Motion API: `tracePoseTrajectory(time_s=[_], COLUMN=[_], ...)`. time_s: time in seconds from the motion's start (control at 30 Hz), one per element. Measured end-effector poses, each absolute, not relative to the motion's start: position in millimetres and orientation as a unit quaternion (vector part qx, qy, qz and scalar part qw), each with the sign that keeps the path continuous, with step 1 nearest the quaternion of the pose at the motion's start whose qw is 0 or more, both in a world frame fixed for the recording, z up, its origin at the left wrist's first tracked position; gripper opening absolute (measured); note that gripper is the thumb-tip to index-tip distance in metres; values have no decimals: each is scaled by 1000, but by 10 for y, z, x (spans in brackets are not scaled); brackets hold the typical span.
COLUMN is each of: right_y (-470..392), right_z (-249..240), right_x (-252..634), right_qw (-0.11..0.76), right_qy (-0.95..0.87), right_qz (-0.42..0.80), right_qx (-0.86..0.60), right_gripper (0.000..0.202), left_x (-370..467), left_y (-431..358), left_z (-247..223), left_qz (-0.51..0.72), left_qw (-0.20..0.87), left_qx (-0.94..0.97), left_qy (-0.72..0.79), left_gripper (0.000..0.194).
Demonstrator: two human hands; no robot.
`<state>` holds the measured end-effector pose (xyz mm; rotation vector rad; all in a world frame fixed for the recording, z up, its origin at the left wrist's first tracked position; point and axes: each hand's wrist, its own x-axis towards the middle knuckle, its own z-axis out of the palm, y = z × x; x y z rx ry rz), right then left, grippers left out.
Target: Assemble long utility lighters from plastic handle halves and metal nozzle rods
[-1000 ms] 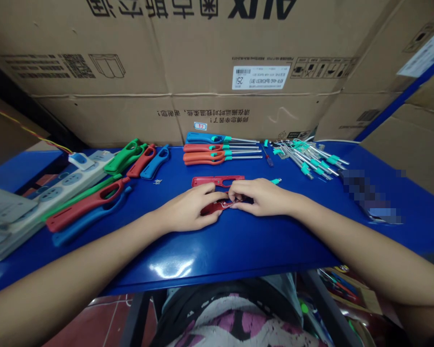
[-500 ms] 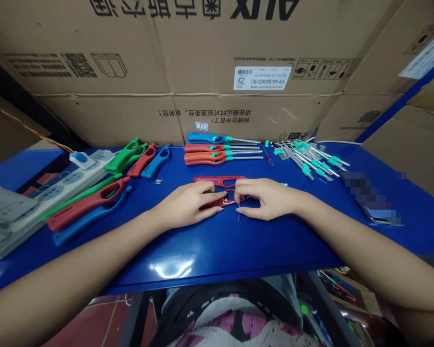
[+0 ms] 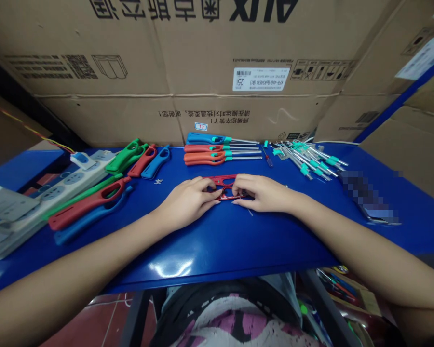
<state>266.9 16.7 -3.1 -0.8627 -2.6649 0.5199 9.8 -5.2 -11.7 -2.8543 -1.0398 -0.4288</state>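
Note:
Two red lighter casing halves lie between my hands. My left hand is closed with thumb and fingers on the nearer red casing half, covering its left end. The farther red casing half lies just beyond it, partly under the fingers of both hands. My right hand is closed in a pinch over the right end of the nearer half. A thin wire-like piece pokes out below its fingers; what the fingertips hold is mostly hidden.
Assembled lighters lie at the back, beside a small screwdriver and a pile of metal lighter tubes. Coloured casings rest by a power strip on the left. A dark phone-like object lies right.
Both hands have shifted slightly away from me, with the nearer casing half. The thin piece under my right hand now slants to the right instead of pointing straight down.

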Motion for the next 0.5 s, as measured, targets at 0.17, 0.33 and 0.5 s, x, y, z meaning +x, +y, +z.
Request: tracePoseTrajectory(time_s=[0.17, 0.33, 0.5], right_y=[157, 162, 167], right_z=[-2, -4, -35], right_x=[2660, 2664, 2681], right_qw=[146, 157, 159], right_qy=[-924, -925, -930], right_qz=[184, 186, 181], right_qx=[-303, -291, -277], right_gripper=[9, 6, 8], left_x=[78, 74, 89], left_y=[-81, -101, -104], left_z=[-125, -127, -123], left_qz=[-167, -194, -202], left_qw=[35, 9, -2], left_qx=[-927, -928, -929], left_qy=[-333, -319, -310], left_gripper=[31, 27, 25])
